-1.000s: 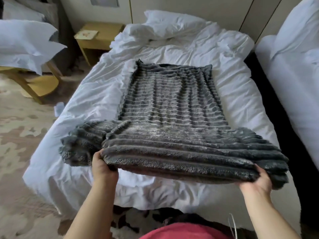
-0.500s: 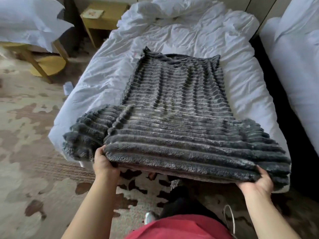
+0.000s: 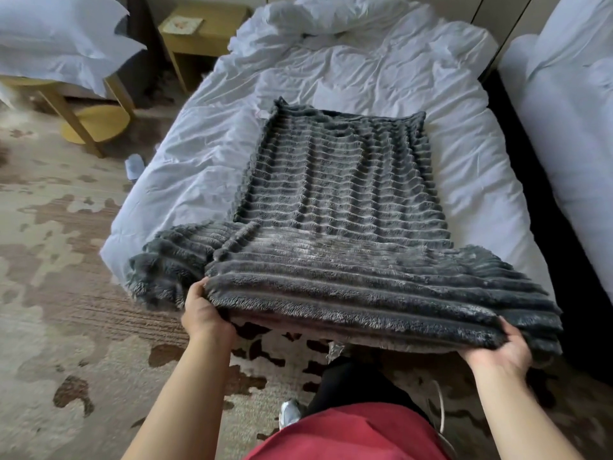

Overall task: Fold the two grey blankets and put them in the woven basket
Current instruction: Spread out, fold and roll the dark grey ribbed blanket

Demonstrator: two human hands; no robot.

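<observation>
A grey ribbed plush blanket [image 3: 338, 200] lies lengthwise on the white bed [image 3: 205, 154], folded into a long strip. Its near end is lifted off the foot of the bed and hangs over the floor. My left hand [image 3: 205, 313] grips the near left corner, and my right hand [image 3: 501, 346] grips the near right corner from below. A loose flap of the blanket [image 3: 166, 257] bulges out to the left of my left hand. I see only one blanket clearly; no woven basket is in view.
A second white bed [image 3: 564, 111] runs along the right, with a dark gap between. A yellow nightstand [image 3: 202, 31] and a yellow side table [image 3: 93, 121] with pillows [image 3: 56, 41] stand at left. Patterned carpet [image 3: 66, 293] lies below; a small white object [image 3: 134, 166] sits by the bed.
I have stepped back from the bed, pulling the blanket's near end toward me and off the foot. Both hands keep the same grip on the corners.
</observation>
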